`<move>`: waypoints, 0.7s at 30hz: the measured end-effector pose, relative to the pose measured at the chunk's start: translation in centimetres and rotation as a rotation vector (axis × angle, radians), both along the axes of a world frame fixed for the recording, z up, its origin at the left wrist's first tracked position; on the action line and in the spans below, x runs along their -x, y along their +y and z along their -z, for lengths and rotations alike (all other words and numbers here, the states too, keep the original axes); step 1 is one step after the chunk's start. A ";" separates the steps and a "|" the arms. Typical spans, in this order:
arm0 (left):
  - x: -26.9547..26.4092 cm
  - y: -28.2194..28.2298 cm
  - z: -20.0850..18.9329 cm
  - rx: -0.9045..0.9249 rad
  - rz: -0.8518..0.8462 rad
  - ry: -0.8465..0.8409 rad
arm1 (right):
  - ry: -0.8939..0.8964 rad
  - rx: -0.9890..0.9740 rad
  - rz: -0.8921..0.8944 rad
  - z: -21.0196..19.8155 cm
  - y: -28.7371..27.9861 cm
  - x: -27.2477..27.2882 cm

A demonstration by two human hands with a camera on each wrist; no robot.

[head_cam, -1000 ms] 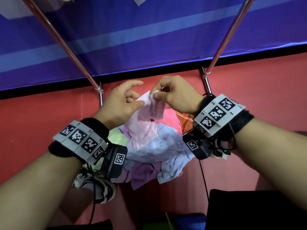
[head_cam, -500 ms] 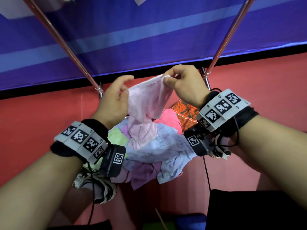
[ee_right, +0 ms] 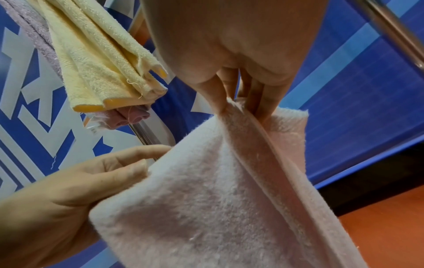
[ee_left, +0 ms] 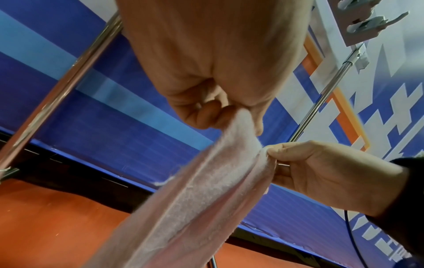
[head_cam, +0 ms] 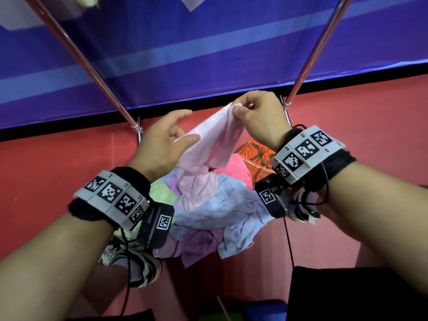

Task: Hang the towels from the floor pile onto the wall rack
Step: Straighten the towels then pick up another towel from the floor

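**Pink towel lifted from the pile, edge being spread between two hands**

Nearest the camera, the left hand (head_cam: pixel 162 144) grips one side of the pale pink towel (head_cam: pixel 208 154), thumb lying over the cloth and fingers behind it; the left wrist view shows the fabric bunched in that grasp. The right hand (head_cam: pixel 259 117) pinches the towel's top corner between thumb and fingertips and holds it higher. The upper edge runs between the two hands, while the lower part of the towel trails down and touches the floor pile (head_cam: pixel 215 205) of blue, purple, green and bright pink towels on the red floor (head_cam: pixel 370 126).

Beyond the hands, two slanting metal rack rods (head_cam: pixel 88 63) cross in front of the blue wall banner (head_cam: pixel 208 54). In the right wrist view a yellow towel (ee_right: pixel 103 59) already hangs folded over the rack, with a pinkish one behind it.

Risks, as I judge them: the right hand holds only a small corner, so a tug upward could pull it free and drop that side. The trailing end may drag a neighbouring towel off the pile. If the edge stays gathered in the left hand, the towel would land on the rod bunched and could slide off.
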State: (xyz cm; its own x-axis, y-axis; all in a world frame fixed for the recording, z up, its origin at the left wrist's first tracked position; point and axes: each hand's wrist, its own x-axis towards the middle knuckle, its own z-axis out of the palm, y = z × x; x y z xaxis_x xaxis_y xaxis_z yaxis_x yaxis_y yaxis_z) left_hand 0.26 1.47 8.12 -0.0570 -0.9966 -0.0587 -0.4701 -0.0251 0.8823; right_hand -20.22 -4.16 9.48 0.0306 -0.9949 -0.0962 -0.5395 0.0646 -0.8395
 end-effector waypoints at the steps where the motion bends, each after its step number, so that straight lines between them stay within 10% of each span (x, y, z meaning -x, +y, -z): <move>1: 0.0 0.0 0.0 -0.015 0.009 0.017 | 0.005 0.006 0.012 0.0 -0.1 0.1; 21: 1.8 -0.4 -1.4 -0.254 -0.229 0.375 | -0.289 -0.073 -0.134 0.6 0.7 -1.6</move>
